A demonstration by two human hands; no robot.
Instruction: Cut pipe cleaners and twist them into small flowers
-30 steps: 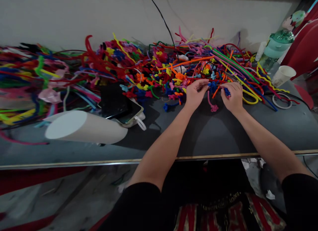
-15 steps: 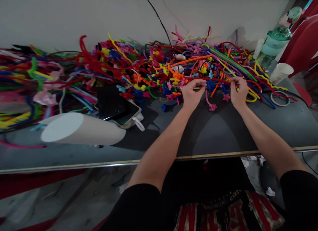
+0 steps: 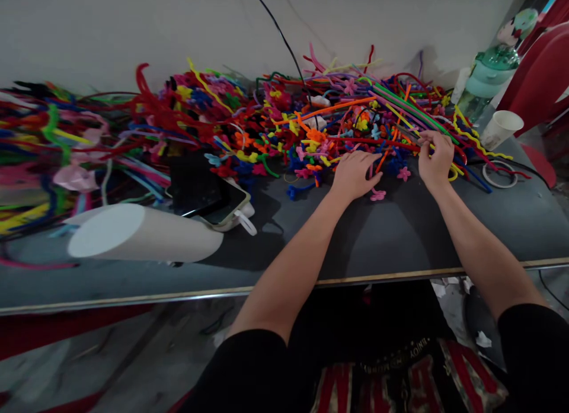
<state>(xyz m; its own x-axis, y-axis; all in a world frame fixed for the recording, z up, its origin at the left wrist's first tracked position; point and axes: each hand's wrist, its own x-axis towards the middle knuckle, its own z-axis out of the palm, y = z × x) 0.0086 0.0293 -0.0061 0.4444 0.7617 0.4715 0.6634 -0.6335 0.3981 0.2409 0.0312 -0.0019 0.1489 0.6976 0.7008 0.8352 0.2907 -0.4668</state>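
Where our hands reach: a pink flower [image 3: 377, 195] of fuzzy stem lies on the desk [image 3: 382, 247], just beside our left hand [image 3: 353, 176], at the heap's near edge.
Left hand: fingers loosely spread, thumb apart from them; we cannot tell whether it touches the flower.
Right hand [image 3: 436, 164]: fingers bent in over the heap; we cannot tell what, if anything, they pinch.
Heap: tangled fuzzy stems [image 3: 267, 146] in many colours, along the back of our desk.
Desk: dark grey, ending before us in a pale edge strip.
To our left: a white cylinder [image 3: 151, 232] beside a phone [image 3: 233, 202].
To our right: a white ring [image 3: 488, 179], a paper cup [image 3: 502, 130] and a green-topped bottle [image 3: 486, 78].
Room: pale wall [image 3: 133, 34], hanging black cord [image 3: 284, 42], grey floor [image 3: 146, 365] with paper scraps [image 3: 483, 339].
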